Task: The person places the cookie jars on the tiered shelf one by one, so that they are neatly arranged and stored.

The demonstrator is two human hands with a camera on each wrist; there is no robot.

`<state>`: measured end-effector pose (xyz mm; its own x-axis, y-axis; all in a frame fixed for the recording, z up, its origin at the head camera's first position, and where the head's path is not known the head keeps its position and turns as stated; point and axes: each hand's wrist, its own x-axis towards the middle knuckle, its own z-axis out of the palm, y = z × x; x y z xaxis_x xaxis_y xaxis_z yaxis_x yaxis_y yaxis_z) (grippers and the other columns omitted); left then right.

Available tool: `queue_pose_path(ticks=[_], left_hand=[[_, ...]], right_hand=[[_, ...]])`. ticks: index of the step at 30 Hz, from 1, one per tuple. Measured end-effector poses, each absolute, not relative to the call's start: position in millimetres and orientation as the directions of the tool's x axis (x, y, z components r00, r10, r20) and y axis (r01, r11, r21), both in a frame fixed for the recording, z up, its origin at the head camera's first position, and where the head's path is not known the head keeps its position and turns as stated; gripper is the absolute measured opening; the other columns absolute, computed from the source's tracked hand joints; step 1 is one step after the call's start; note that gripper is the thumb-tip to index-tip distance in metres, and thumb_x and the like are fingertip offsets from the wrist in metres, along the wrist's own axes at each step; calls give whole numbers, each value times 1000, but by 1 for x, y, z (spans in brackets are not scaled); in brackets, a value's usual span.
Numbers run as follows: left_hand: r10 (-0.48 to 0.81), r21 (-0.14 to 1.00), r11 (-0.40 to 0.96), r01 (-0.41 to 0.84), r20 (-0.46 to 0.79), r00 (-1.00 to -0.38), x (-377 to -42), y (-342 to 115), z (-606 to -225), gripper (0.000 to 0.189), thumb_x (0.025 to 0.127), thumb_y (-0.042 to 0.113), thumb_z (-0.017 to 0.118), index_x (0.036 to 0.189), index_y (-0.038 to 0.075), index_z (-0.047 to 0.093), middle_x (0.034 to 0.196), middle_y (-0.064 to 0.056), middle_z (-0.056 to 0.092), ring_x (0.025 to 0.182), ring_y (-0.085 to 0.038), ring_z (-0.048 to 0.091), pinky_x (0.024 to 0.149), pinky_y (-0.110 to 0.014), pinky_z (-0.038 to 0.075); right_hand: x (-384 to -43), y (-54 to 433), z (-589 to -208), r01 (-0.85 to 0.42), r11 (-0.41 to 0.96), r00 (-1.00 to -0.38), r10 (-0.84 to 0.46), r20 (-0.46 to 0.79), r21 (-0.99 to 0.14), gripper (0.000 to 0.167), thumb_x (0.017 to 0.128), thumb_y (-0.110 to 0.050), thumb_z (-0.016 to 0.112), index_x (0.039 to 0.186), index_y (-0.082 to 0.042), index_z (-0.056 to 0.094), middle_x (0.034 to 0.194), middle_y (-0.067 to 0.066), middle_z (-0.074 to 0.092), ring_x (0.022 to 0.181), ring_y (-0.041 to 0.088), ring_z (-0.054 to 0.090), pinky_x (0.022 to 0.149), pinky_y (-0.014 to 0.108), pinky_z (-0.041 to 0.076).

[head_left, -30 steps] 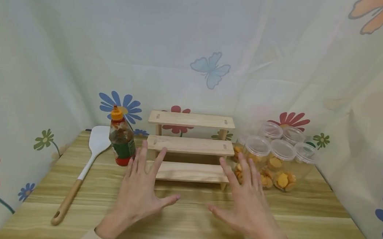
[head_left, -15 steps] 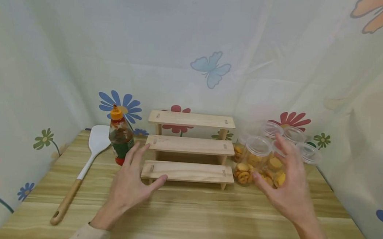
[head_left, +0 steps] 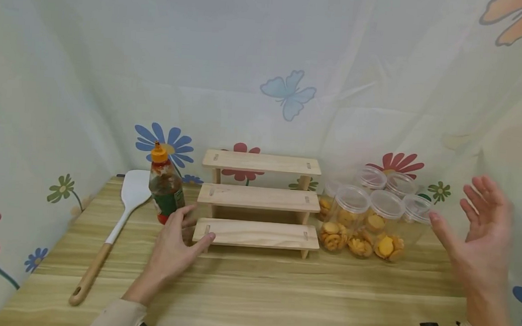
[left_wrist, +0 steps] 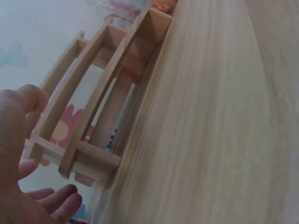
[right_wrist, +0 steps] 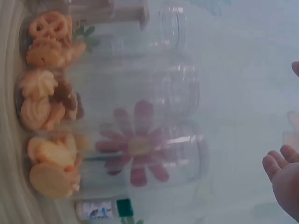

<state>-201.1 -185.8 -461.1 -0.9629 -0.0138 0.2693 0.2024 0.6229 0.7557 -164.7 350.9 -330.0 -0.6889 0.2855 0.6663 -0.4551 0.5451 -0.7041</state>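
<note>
"Right, biggest first: what's on my feed?"

"Flowered cloth (head_left: 205, 55) behind, then the wood-grain table (head_left: 279, 299). Mid-table I see the three-tier wooden rack (head_left: 259, 198), unmoved since the earlier frame."

"Beside it?"

"Clear lidded jars (head_left: 376, 220), clustered just past the rack's right end, also where they were. A white spatula (head_left: 117, 230) lies at far left."

"Hands?"

"Both have shifted. Half a second ago the right hand (head_left: 485, 241) was in front of the jars; now I have it raised to their right, fingers loosely bent, gripping nothing. The left hand (head_left: 172, 252) has drawn in at the rack's left end, thumb by the lowest tier, fingers relaxed and holding nothing. I can't tell whether it touches the wood."

"Smaller?"

"The sauce bottle (head_left: 166, 187) stands upright near the left fingertips, same spot. My right wrist view adds a small green-capped bottle (right_wrist: 100, 210) near the jars, plus biscuits (head_left: 333, 237) inside them."
</note>
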Motion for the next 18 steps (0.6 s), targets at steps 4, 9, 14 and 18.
queue_pose_path(ticks=[4, 9, 14, 18], left_hand=[[17, 796, 566, 215, 250, -968, -204, -190, -469, 72, 101, 43, 85, 158, 15, 52, 153, -21, 60, 121, -37, 74, 101, -57, 60], [52, 862, 447, 238, 240, -969, -209, -194, -480, 53, 104, 26, 83, 150, 13, 61, 150, -19, 66, 125, -37, 74, 97, -41, 62], [49, 893, 378, 243, 243, -969, -215, -197, -490, 44, 105, 22, 82, 145, 14, 66, 146, -16, 68, 127, -33, 73, 92, -26, 59], [54, 903, 357, 241, 237, -970, -217, -198, -492, 41, 106, 23, 81, 144, 16, 68, 139, -14, 72, 122, -28, 73, 92, -26, 58]], right_hand=[[-172, 371, -341, -403, 515, -708, 348, 615, -756, 98, 94, 20, 74, 173, -20, 33, 171, 2, 41, 153, 17, 44, 124, 16, 33], [-181, 389, -359, -417, 297, -752, 418, 509, -859, 92, 95, 22, 71, 170, -19, 39, 163, 1, 50, 147, 19, 50, 121, 16, 38], [-190, 405, -383, -459, 94, -808, 370, 459, -883, 85, 98, 21, 70, 169, -15, 42, 159, 3, 57, 141, 15, 57, 113, 13, 44], [-197, 415, -401, -470, 54, -836, 294, 464, -881, 83, 99, 20, 69, 169, -15, 43, 156, 1, 60, 134, 10, 61, 102, 9, 50]])
